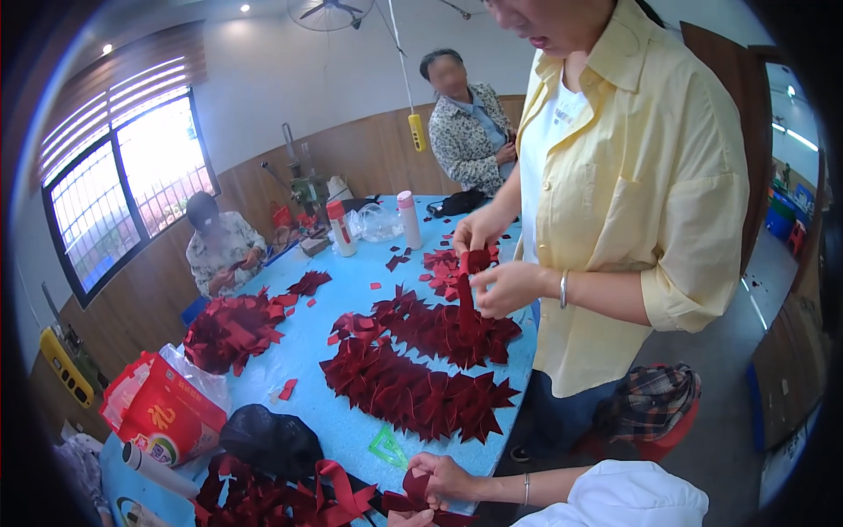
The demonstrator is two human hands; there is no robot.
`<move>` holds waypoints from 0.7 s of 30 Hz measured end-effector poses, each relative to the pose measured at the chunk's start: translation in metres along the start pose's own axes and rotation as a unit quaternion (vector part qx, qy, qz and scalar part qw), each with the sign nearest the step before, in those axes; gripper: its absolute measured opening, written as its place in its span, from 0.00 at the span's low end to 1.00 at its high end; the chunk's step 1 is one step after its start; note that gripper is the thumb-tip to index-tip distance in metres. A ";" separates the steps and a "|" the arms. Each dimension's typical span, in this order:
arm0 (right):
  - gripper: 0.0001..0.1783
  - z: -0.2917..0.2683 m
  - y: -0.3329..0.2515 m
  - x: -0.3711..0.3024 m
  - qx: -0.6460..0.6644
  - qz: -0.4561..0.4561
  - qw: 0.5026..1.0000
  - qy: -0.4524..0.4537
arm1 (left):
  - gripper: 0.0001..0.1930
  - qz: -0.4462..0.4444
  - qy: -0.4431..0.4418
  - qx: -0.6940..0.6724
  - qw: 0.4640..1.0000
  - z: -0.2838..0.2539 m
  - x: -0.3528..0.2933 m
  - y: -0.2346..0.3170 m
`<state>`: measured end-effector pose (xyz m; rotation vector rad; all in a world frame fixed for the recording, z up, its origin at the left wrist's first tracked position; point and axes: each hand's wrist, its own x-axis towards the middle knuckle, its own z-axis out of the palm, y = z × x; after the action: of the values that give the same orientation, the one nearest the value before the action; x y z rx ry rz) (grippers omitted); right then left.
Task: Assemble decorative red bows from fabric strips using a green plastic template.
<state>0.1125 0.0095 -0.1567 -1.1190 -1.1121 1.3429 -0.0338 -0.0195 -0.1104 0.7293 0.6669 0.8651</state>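
At the lower edge, my right hand [448, 479], coming from a white sleeve with a bracelet at the wrist, pinches a dark red ribbon piece [415, 485]. Just below it my left hand [413, 518], mostly cut off by the picture's edge, has its fingers closed on the same ribbon. To their left lie a bright red ribbon loop [344, 494] and a pile of dark red ribbon pieces [237, 487]. A green set square [387, 447] rests on the blue table [303, 360] beyond my hands.
Pointed red ribbon garlands [413, 386] cover the table's middle. A black cap [270, 439], a red package [167, 408] and a white bottle [160, 470] stand left. At right a person in yellow [615, 193] handles red ribbon. Two other people are farther back. A red stool [663, 435] holds plaid cloth.
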 end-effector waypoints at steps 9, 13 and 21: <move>0.10 -0.003 0.015 0.000 0.019 0.002 1.000 -0.008 | 0.06 -0.027 -0.039 0.042 0.998 -0.008 0.002 0.001; 0.12 -0.001 0.022 0.006 -0.047 -0.050 0.998 0.007 | 0.04 -0.029 -0.039 0.000 0.999 -0.003 -0.003 -0.001; 0.13 -0.004 0.017 0.003 0.012 -0.005 0.999 -0.033 | 0.07 0.035 -0.061 0.276 0.959 -0.026 0.001 -0.001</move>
<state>0.1137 0.0114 -0.1742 -1.0565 -1.1440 1.3897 -0.0524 -0.0117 -0.1262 1.3048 0.7841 0.6917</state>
